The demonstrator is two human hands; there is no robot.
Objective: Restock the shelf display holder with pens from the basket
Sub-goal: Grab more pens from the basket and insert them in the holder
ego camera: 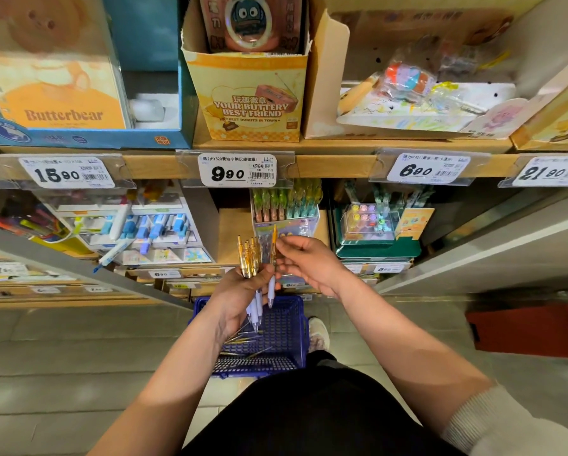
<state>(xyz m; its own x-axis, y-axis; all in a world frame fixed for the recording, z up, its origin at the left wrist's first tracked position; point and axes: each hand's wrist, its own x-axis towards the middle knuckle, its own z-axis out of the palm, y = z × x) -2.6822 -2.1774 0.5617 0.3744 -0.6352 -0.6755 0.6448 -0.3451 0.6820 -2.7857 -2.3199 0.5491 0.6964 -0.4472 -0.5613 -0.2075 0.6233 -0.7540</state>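
Note:
My left hand [240, 291] grips a bunch of pens [249, 258] with clear orange barrels and pale lilac grips, tips pointing down. Beside it my right hand [309, 261] pinches a single pen [272, 255] of the same kind, held upright next to the bunch. Straight behind both hands, on the lower shelf, stands the display holder [284, 209] with rows of green, pink and blue pens. Below my hands a blue plastic basket [289, 327] sits on the floor, with several more pens [243, 343] lying in its bottom.
Left of the holder stands a white rack of blue correction tapes [151, 225]. To its right is a green display with small pastel jars [371, 222]. The upper shelf edge carries price tags [236, 169]. A red box [532, 330] stands on the floor at right.

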